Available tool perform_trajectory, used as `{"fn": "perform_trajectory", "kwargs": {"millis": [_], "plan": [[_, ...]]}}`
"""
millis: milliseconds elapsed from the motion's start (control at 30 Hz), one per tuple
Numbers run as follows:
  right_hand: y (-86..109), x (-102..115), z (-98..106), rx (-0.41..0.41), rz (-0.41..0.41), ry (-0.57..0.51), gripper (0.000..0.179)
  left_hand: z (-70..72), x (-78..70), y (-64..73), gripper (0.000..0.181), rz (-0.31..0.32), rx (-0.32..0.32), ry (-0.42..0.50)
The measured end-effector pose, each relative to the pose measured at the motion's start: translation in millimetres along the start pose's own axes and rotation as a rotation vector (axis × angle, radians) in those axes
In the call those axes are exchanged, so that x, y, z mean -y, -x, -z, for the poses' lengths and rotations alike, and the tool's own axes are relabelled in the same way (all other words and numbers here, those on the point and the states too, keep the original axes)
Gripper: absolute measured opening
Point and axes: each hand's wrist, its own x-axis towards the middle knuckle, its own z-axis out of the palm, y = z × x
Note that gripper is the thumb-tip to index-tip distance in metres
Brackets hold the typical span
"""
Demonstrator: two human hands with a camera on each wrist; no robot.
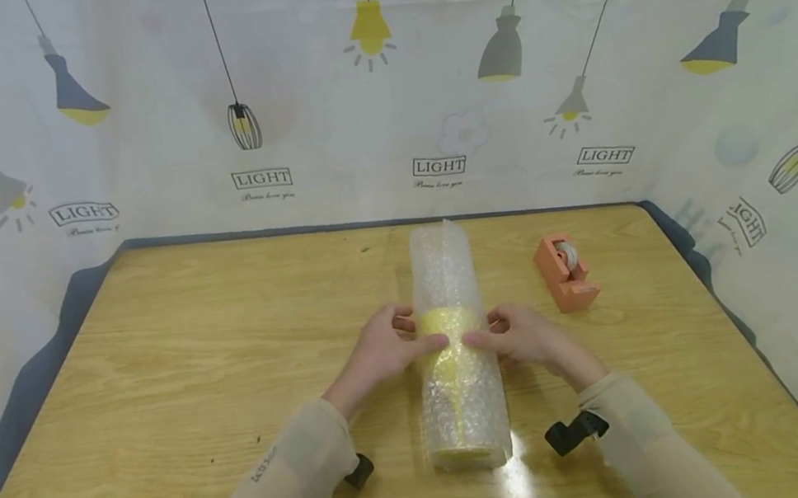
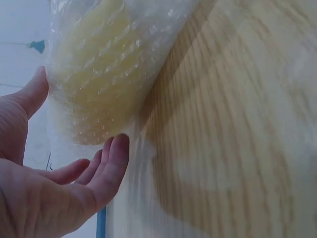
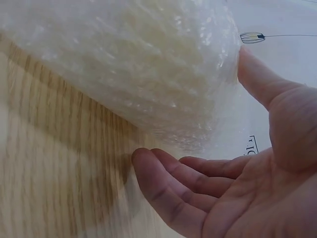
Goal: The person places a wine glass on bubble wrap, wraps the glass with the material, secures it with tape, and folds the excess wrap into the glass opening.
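Observation:
A long bundle of clear bubble wrap (image 1: 461, 407) lies on the table, pointing away from me, with something yellow showing through its near half. The left hand (image 1: 388, 346) holds its left side, the thumb on top and the curled fingers low along the side. From the opposite side the right hand (image 1: 529, 337) holds it likewise, its thumb tip close to the left one. In the left wrist view the yellow thing shows through the bubble wrap (image 2: 99, 69) above the fingertips (image 2: 119, 146). The right wrist view has the thumb against the wrap (image 3: 163, 74), fingers curled beneath.
A coral-pink tape dispenser (image 1: 568, 282) with a roll of tape stands on the wooden table (image 1: 228, 320), to the right of the bundle. A pale cloth printed with lamps (image 1: 324, 125) hangs behind and at both sides of the table.

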Motion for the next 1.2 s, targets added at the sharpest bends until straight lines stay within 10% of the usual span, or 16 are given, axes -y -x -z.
{"fn": "perform_trajectory", "kwargs": {"millis": [533,1200], "plan": [[-6.2,-6,-9,0.043,0.067,-0.203,0.066,2.8,8.1,-3.3,0.077,0.036,0.143,0.153],[-12.2,17,-3,-0.14,0.289,-0.147,0.066,23.6,-17.9,1.8,0.064,-0.155,-0.058,0.029]]}}
